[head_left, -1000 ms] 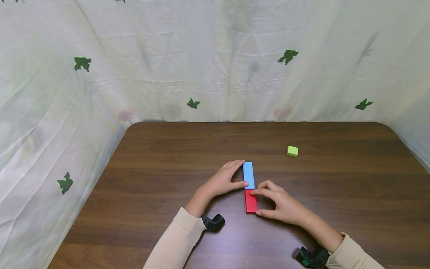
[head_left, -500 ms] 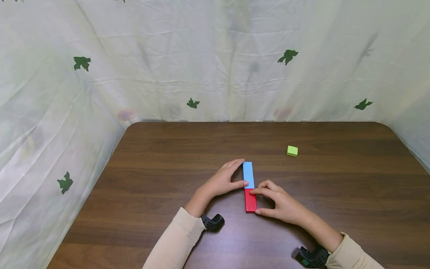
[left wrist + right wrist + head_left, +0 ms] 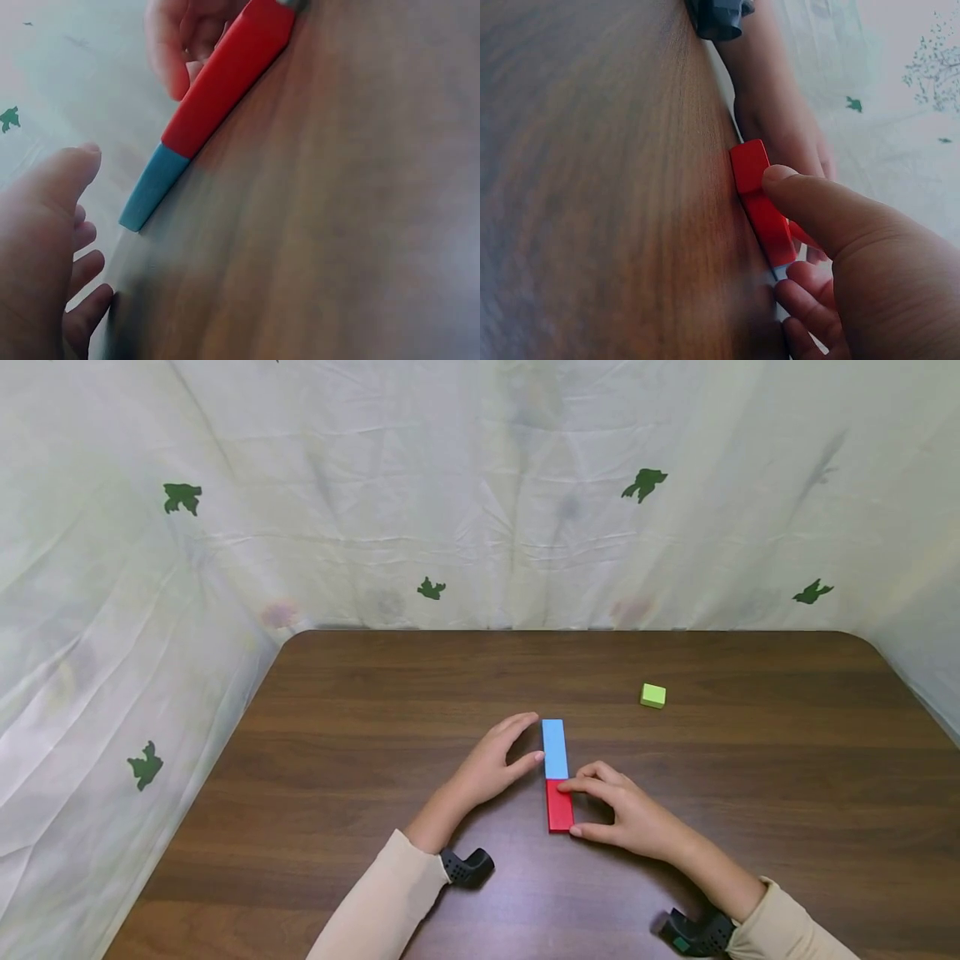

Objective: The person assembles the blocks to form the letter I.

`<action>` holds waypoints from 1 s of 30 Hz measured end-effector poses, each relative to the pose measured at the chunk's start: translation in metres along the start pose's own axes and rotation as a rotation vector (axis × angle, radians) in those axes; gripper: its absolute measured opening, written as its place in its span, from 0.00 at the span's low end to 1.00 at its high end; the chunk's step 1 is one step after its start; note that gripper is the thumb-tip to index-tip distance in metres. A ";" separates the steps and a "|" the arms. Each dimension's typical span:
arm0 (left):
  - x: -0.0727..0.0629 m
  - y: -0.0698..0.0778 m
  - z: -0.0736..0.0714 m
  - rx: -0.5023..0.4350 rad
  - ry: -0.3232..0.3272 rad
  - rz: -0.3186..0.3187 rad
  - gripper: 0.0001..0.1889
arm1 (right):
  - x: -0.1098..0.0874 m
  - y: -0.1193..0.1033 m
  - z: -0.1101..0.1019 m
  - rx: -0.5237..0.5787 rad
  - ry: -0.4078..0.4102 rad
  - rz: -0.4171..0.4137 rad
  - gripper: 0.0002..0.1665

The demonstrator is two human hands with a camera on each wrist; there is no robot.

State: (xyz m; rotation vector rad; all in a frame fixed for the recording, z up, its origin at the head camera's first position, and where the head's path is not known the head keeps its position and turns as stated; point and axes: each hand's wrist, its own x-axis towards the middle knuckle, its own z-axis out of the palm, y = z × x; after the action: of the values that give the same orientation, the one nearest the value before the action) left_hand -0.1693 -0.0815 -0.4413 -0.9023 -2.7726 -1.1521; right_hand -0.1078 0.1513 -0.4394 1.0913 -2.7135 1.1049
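Observation:
A flat blue block (image 3: 555, 749) and a flat red block (image 3: 559, 810) lie end to end on the wooden table, the blue one farther away. Just left of the blue block is my left hand (image 3: 491, 764), fingers spread and thumb apart from the block's side. My right hand (image 3: 633, 814) holds the red block, index fingertip on its top close to the join and thumb at its near right corner. In the right wrist view the thumb (image 3: 817, 206) rests against the near end of the red block (image 3: 769, 217), while the blue block is mostly hidden.
A small green block (image 3: 653, 696) lies farther back on the right of the wooden table (image 3: 360, 693). Behind the table's far edge hangs a pale curtain (image 3: 480, 485) with dark green leaf-like shapes. Each wrist carries a black camera (image 3: 468, 868).
My left hand has let go of the blue block and drawn back to the left. The right hand stays on the red block, and both blocks look unmoved.

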 end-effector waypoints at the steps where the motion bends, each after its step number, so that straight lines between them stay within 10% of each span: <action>1: -0.002 0.001 0.000 0.004 0.008 0.004 0.30 | 0.000 0.000 0.000 0.002 0.000 0.000 0.27; 30: -0.022 0.008 0.005 0.173 -0.103 0.113 0.41 | 0.000 0.002 0.003 0.014 0.005 -0.013 0.27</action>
State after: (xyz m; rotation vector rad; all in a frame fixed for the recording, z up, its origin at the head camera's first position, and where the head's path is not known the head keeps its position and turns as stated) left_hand -0.1464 -0.0850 -0.4445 -1.1112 -2.8029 -0.8586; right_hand -0.1080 0.1507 -0.4424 1.1048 -2.6949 1.1249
